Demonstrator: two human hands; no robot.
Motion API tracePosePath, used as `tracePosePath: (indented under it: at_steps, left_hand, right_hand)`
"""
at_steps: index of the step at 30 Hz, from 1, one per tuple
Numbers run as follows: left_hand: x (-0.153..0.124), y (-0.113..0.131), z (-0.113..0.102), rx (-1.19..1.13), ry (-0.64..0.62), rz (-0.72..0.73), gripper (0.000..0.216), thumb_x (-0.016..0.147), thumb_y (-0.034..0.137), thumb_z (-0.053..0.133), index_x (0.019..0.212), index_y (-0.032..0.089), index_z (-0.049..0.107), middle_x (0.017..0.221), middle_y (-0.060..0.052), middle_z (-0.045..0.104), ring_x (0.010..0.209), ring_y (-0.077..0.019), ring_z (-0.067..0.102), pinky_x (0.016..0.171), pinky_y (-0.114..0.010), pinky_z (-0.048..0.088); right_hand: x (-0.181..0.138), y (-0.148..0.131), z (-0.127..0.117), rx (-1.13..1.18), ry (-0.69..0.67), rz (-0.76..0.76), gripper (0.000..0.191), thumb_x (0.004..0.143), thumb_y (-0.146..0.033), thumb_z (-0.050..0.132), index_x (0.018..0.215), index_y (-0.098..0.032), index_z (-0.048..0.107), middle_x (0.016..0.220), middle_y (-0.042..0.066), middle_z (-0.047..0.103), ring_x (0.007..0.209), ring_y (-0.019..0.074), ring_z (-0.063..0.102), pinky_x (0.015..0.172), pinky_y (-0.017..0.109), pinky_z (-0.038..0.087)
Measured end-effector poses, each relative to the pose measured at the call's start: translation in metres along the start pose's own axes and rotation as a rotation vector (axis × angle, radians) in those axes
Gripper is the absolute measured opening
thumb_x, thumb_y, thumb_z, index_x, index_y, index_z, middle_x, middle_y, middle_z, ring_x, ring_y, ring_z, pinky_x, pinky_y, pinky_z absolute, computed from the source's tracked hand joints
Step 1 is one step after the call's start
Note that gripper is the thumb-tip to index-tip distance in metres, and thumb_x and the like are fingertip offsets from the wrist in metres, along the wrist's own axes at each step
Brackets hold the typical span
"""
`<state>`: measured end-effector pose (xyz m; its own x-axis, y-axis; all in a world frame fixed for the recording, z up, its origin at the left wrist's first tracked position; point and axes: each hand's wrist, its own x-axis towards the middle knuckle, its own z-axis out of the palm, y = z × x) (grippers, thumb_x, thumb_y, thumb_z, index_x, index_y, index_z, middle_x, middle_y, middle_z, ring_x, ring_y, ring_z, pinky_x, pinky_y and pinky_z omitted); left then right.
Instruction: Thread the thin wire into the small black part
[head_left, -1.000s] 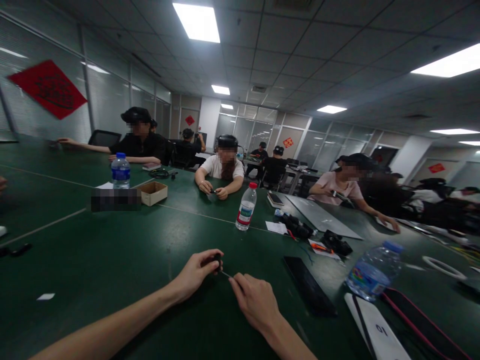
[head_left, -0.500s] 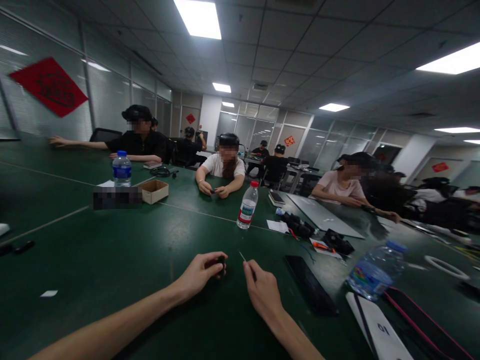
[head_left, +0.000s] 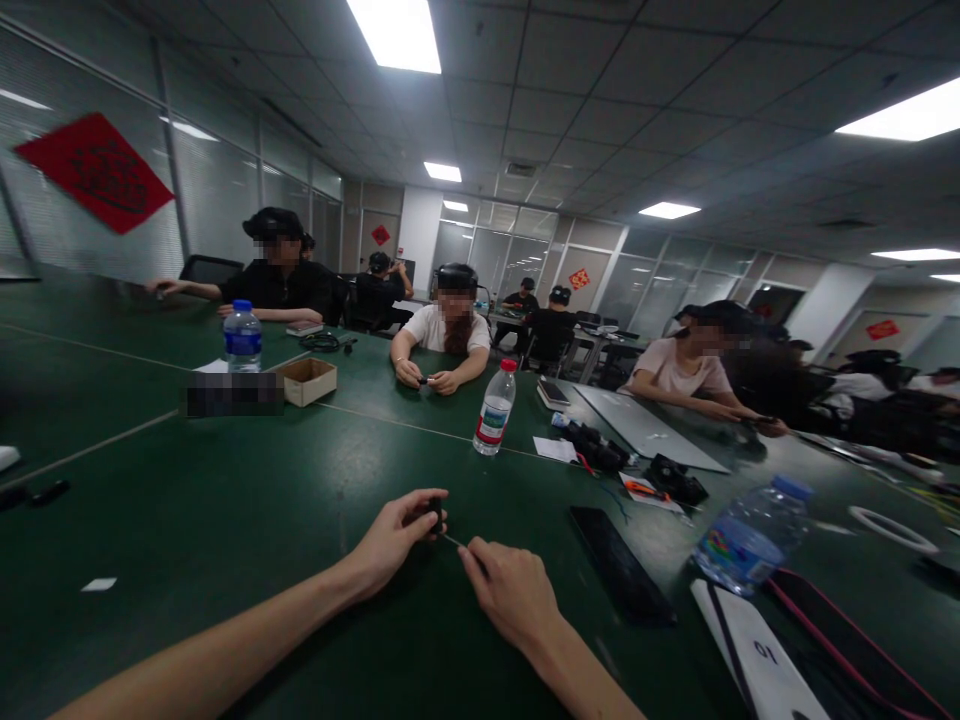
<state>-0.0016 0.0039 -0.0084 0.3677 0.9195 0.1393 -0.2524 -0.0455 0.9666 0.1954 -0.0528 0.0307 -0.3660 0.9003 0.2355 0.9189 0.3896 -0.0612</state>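
Note:
Between the thumb and fingers of my left hand [head_left: 397,535] is a small dark object [head_left: 436,514]; most of it is covered, so its kind cannot be told. My right hand [head_left: 514,590] is closed around a thin, pale, pin-like rod [head_left: 451,540]. The rod points left and its tip reaches the small dark object or lies right beside it; which of the two I cannot tell. Both hands are held over the green table [head_left: 300,500]. A black phone [head_left: 621,565] lies to the right of my right hand.
Ahead stands a red-capped bottle [head_left: 493,408]. A large blue-capped bottle [head_left: 752,535] and a white box [head_left: 754,650] are at the right. Farther off are an open cardboard box [head_left: 309,381], another bottle [head_left: 242,338] and an orange-handled tool [head_left: 646,490]. Several people sit around.
My right hand has moved left, bringing the thin rod to the small dark object, and the rod now points left instead of up. My left hand has shifted slightly left and up.

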Motion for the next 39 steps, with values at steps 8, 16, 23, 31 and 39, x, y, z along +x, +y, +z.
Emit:
tracePosePath:
  at_steps: [8, 16, 23, 31, 39]
  left_hand:
    - [0.0, 0.006, 0.004, 0.009, -0.016, -0.009, 0.043, 0.08, 0.035, 0.065, 0.119, 0.017, 0.06, 0.106, -0.009, 0.064, 0.096, -0.0212, 0.059, 0.088, -0.035, 0.045]
    - [-0.004, 0.017, 0.007, 0.058, -0.025, -0.021, 0.043, 0.08, 0.036, 0.064, 0.118, 0.016, 0.061, 0.105, -0.009, 0.065, 0.094, -0.0218, 0.059, 0.086, -0.036, 0.045]
    - [-0.001, 0.013, 0.006, 0.03, -0.002, -0.021, 0.045, 0.08, 0.035, 0.065, 0.119, 0.014, 0.06, 0.101, -0.009, 0.065, 0.091, -0.0209, 0.06, 0.085, -0.036, 0.046]
    - [-0.004, 0.017, 0.009, 0.079, -0.106, -0.023, 0.04, 0.081, 0.034, 0.064, 0.115, 0.013, 0.062, 0.092, -0.007, 0.066, 0.083, -0.019, 0.059, 0.078, -0.033, 0.046]
    - [0.001, 0.006, 0.006, -0.037, 0.019, -0.02, 0.044, 0.081, 0.034, 0.064, 0.12, 0.015, 0.058, 0.099, -0.009, 0.064, 0.088, -0.0186, 0.06, 0.081, -0.033, 0.047]
  right_hand:
    - [0.0, 0.0, 0.001, -0.045, -0.004, 0.003, 0.037, 0.1, -0.039, 0.03, 0.086, -0.023, 0.06, 0.073, 0.001, 0.065, 0.059, 0.0134, 0.06, 0.053, 0.022, 0.035]
    - [-0.001, 0.001, 0.002, 0.022, -0.023, -0.004, 0.036, 0.1, -0.038, 0.029, 0.088, -0.022, 0.059, 0.074, 0.001, 0.064, 0.057, 0.0118, 0.057, 0.052, 0.02, 0.036]
    - [-0.002, 0.001, 0.006, 0.035, 0.021, 0.013, 0.039, 0.101, -0.04, 0.027, 0.086, -0.022, 0.058, 0.071, 0.0, 0.062, 0.055, 0.0111, 0.056, 0.052, 0.02, 0.033]
    - [0.003, 0.01, 0.011, 0.219, 0.117, 0.158, 0.043, 0.102, -0.041, 0.021, 0.086, -0.02, 0.056, 0.064, 0.0, 0.061, 0.053, 0.0109, 0.057, 0.051, 0.02, 0.034]
    - [0.002, 0.004, 0.007, -0.012, 0.053, 0.032, 0.037, 0.1, -0.04, 0.031, 0.084, -0.021, 0.058, 0.071, 0.0, 0.065, 0.057, 0.0122, 0.059, 0.052, 0.022, 0.029]
